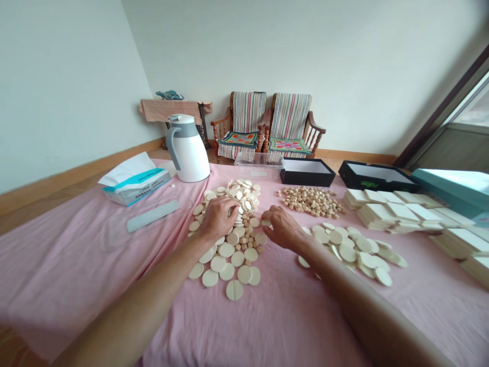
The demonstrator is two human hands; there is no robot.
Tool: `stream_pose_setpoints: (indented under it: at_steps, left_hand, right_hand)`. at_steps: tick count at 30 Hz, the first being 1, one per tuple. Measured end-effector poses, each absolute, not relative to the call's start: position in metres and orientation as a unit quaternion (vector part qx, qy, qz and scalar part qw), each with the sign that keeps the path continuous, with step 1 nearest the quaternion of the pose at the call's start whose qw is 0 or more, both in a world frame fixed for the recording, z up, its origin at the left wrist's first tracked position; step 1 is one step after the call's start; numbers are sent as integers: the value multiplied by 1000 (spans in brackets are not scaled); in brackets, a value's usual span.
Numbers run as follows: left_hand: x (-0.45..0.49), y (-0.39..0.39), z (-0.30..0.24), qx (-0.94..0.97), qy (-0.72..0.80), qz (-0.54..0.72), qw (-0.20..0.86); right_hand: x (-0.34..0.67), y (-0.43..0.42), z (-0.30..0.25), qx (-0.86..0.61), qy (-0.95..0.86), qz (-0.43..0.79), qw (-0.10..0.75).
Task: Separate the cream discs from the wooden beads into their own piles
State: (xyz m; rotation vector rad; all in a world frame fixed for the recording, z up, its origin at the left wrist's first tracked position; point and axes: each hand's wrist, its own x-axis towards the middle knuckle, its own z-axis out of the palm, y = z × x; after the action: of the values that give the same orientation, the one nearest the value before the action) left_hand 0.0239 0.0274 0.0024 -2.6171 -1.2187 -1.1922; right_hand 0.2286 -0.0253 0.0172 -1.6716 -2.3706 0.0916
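My left hand (217, 216) rests curled on a heap of cream round discs (233, 239) in the middle of the pink cloth (69, 265), its fingertips pinching among the discs. My right hand (281, 225) hovers just right of that heap, fingers closed on one small cream disc (266, 223). A second pile of larger discs (355, 252) lies to the right of my right wrist. Behind it sits a mound of small tan round pieces (310, 200).
A white jug (187, 150) and a tissue pack (134, 181) stand at the back left. A clear tub (260, 162), two black trays (307, 172) (376, 176), stacks of cream cards (397, 211) and a teal box (454, 188) lie right. Two wooden chairs (267, 125) stand against the wall.
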Motion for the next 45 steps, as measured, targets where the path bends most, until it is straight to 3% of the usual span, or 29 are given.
stream_pose_setpoints:
  at_steps: [4, 11, 16, 19, 26, 35, 45]
  left_hand:
    - [23, 28, 1, -837, -391, -384, 9]
    - [24, 28, 2, -837, -385, -388, 12]
    - [24, 27, 3, -837, -385, -390, 11]
    - [24, 27, 3, -836, -392, -384, 8]
    - [24, 26, 0, -837, -392, -382, 7]
    - [24, 27, 2, -839, -393, -375, 6]
    - [25, 26, 3, -837, -396, -377, 7]
  right_hand:
    - [253, -30, 37, -589, -798, 50, 115]
    - [329, -58, 66, -629, -768, 115, 21]
    - [301, -49, 61, -614, -776, 98, 103]
    - [255, -36, 44, -534, -822, 110, 162]
    - [205, -17, 12, -540, -827, 76, 133]
    - [221, -26, 20, -563, -808, 57, 161]
    - [318, -71, 67, -617, -780, 104, -2]
